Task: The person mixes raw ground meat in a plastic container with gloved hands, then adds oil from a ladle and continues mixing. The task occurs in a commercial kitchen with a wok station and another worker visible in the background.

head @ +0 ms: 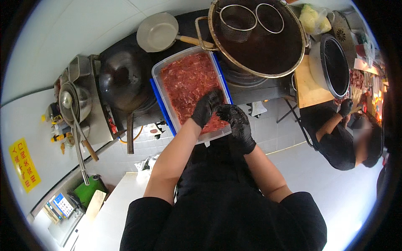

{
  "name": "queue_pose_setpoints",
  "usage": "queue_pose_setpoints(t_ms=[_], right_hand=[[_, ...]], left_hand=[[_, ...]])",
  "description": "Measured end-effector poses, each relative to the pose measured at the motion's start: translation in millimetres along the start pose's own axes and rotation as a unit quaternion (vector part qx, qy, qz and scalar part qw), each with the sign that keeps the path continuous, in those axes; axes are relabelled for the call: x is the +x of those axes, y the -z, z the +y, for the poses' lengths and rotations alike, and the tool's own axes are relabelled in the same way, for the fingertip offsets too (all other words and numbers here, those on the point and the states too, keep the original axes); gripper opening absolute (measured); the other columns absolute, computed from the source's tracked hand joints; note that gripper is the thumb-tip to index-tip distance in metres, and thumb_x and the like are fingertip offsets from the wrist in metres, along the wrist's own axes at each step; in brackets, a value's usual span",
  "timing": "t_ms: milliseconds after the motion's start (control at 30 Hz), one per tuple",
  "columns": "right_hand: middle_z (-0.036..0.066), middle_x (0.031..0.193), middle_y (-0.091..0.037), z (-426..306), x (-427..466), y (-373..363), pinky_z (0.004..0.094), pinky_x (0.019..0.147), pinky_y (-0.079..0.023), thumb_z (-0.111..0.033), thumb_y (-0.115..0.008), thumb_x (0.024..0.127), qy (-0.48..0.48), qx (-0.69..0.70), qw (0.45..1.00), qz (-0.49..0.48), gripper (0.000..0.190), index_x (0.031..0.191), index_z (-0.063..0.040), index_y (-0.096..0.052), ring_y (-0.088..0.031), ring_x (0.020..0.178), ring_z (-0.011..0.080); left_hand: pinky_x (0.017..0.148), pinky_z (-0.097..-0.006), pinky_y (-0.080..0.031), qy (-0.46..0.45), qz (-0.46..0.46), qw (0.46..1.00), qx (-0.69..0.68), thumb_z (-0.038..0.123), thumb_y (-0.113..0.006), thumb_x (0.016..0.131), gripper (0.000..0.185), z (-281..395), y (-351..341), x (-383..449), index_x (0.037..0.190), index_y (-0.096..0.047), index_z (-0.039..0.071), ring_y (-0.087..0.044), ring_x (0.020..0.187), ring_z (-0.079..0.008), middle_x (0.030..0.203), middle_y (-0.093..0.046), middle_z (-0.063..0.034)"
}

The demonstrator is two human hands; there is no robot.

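Note:
A clear plastic tub (pixel 204 138) full of raw red sliced meat (pixel 188 75) stands before me, with blue plastic (pixel 163 108) showing along both sides. I wear black gloves on both hands. My left hand (pixel 207 106) is low over the meat near the tub's right front part, its fingers partly hidden and blurred. My right hand (pixel 237 127) is at the tub's front right corner, fingers bent towards my left hand. Whether either hand grips any meat cannot be seen.
Behind the tub is a large pot (pixel 260 56) of dark liquid with two wire strainers (pixel 238 23). A wok (pixel 124 78) and a pale pan (pixel 158 31) flank it. Metal bowls with ladles (pixel 73 106) stand left. At right, a co-worker (pixel 333 138) works beside a white pot (pixel 320 67).

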State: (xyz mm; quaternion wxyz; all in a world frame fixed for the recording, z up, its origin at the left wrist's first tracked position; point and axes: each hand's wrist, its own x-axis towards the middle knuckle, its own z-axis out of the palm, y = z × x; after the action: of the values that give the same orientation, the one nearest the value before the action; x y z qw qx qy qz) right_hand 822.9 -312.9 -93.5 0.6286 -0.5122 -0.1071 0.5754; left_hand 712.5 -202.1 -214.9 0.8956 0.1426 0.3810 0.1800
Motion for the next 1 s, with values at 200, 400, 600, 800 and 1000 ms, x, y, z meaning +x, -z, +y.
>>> queue_pose_setpoints(t_ms=[200,400,600,800,1000], right_hand=[[0.014,0.119,-0.06,-10,7,-5,0.0379,0.097,-0.044,-0.038,-0.05,0.095,0.022,-0.032,0.998,-0.051,0.05,0.124,0.003,-0.051,-0.058,0.11,0.0243],[0.014,0.116,-0.062,-34,-4,-31,0.0352,0.092,-0.046,-0.029,-0.046,0.099,0.025,-0.021,0.996,-0.078,0.037,0.118,0.001,-0.056,-0.06,0.104,0.0224],[0.014,0.112,-0.064,-40,-7,-19,0.0355,0.091,-0.047,-0.023,-0.048,0.095,0.119,-0.171,0.978,-0.025,0.034,0.116,0.001,-0.058,-0.06,0.104,0.024],[0.016,0.112,-0.064,-49,3,-15,0.0345,0.093,-0.048,-0.009,-0.049,0.09,0.113,-0.159,0.981,-0.014,0.027,0.113,0.003,-0.059,-0.06,0.105,0.0254],[0.015,0.114,-0.063,-38,10,-14,0.0353,0.093,-0.048,-0.018,-0.047,0.095,0.087,-0.088,0.992,-0.019,0.033,0.119,0.004,-0.054,-0.061,0.104,0.0241]], left_hand=[[0.072,-0.0281,-0.053,0.26,-0.085,0.934,0.231,0.019,-0.047,0.097,0.031,52,37,-37,0.121,-0.059,0.003,-0.064,0.088,-0.0158,0.109,-0.067,-0.0075],[0.069,-0.0345,-0.051,-0.137,-0.11,0.753,0.634,0.017,-0.051,0.091,0.022,164,149,83,0.1,-0.066,0.004,-0.064,0.076,-0.024,0.087,-0.067,-0.0128],[0.064,-0.0374,-0.049,-0.237,0.03,0.873,0.425,0.02,-0.055,0.085,0.02,83,-5,86,0.09,-0.067,0.005,-0.064,0.071,-0.0236,0.081,-0.067,-0.0144],[0.085,-0.0338,-0.05,0.002,0.024,0.999,-0.034,0.021,-0.046,0.096,0.032,-33,3,13,0.119,-0.058,0.002,-0.063,0.096,-0.0211,0.112,-0.064,-0.0107],[0.079,-0.0329,-0.053,0.249,-0.11,0.928,0.253,0.013,-0.046,0.096,0.035,16,52,-35,0.127,-0.054,0.001,-0.064,0.098,-0.0226,0.116,-0.064,-0.0116]])
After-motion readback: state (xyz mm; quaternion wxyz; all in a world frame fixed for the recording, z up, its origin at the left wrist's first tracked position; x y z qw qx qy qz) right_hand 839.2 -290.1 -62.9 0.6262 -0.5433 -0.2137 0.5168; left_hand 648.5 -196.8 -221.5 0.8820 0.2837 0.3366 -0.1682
